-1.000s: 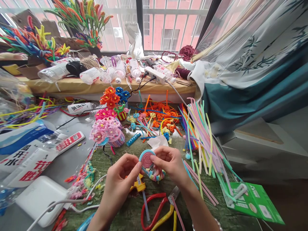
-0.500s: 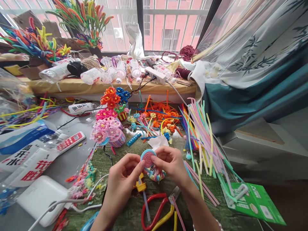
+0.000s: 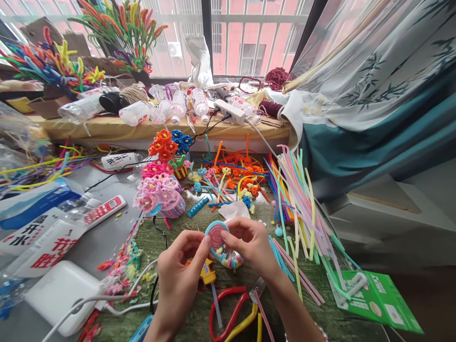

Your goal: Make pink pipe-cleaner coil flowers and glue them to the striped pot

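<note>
Left hand and right hand both closed on round pink-and-blue pipe-cleaner spiral disc, pinching its rim.

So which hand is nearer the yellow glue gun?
The left hand: the yellow glue gun sits right beside it, on its right side. The right hand is farther away, up and to the right.

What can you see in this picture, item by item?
coiled pipe-cleaner disc: one, pink and blue, between the hands
glue gun: one, yellow, below the disc
cutters: one, red-and-yellow handles, bottom centre
pipe-cleaner flowers: many, pink and orange, beyond the hands
loose pipe cleaners: many, pastel, right of the hands
plastic bottles: several, clear, on the sill
curtain: one, teal and white, far right
left hand: one, bare, on the disc
right hand: one, bare, on the disc
</note>
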Action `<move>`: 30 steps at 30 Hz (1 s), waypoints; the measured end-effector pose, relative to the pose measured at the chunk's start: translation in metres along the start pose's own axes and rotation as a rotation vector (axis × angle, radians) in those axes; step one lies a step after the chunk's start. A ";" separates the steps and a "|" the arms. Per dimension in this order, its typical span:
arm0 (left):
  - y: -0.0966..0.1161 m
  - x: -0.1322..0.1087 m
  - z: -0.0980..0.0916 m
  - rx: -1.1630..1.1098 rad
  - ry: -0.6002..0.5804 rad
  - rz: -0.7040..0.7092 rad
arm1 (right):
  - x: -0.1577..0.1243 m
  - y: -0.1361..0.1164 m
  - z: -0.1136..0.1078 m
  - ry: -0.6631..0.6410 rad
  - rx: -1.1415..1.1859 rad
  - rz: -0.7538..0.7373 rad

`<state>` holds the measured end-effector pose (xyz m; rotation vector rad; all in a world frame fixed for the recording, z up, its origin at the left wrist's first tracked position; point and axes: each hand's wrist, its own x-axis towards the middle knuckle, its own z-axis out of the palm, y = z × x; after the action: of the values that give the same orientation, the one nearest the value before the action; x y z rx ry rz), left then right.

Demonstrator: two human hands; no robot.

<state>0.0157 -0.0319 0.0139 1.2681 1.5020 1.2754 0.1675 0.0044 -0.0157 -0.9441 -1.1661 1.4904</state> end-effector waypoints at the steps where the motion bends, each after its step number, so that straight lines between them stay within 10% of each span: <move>1: 0.000 0.000 -0.001 -0.004 -0.012 0.000 | 0.000 0.000 0.000 -0.001 0.010 -0.004; 30: -0.007 -0.003 -0.003 0.059 0.005 0.035 | -0.002 -0.001 -0.001 -0.019 -0.090 -0.081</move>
<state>0.0118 -0.0354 0.0074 1.3350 1.5371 1.2659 0.1688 0.0028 -0.0148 -0.9339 -1.2798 1.3952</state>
